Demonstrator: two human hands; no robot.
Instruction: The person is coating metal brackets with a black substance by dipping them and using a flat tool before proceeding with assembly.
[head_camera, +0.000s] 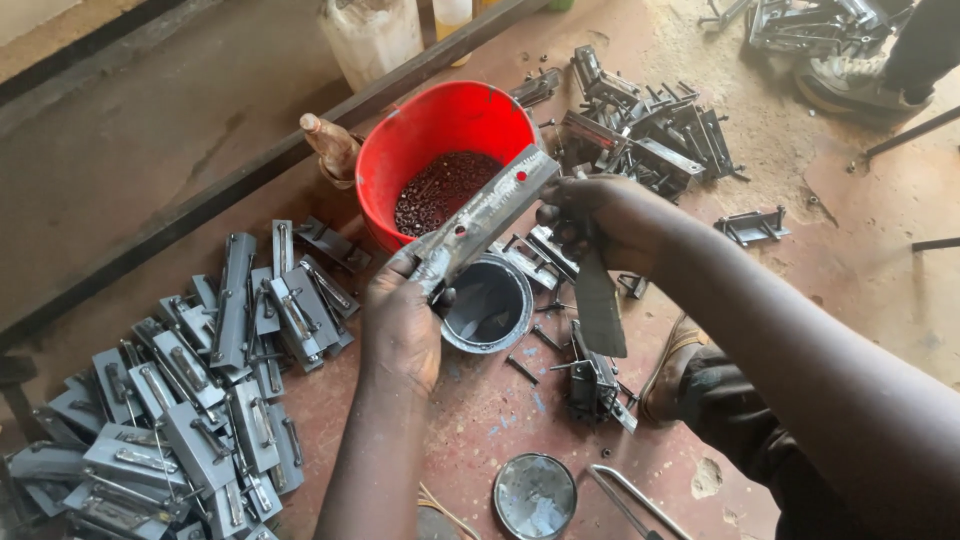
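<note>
My left hand (400, 322) grips the near end of a long grey metal bracket (487, 215) that slants up to the right over a red bucket (400, 140). My right hand (598, 215) sits at the bracket's far end and holds a flat dark metal blade (598, 305) that hangs downward. Below the bracket stands an open round tin (488, 305) with grey paint inside. The red bucket holds small dark beads or nuts (440, 188).
A large pile of grey painted brackets (190, 400) lies at the left. Dark unpainted brackets (640, 135) are heaped at the upper right. A tin lid (535, 495) and loose bolts lie on the red floor. A bottle (332, 148) stands beside the bucket. Another person's shoe (850, 85) is at top right.
</note>
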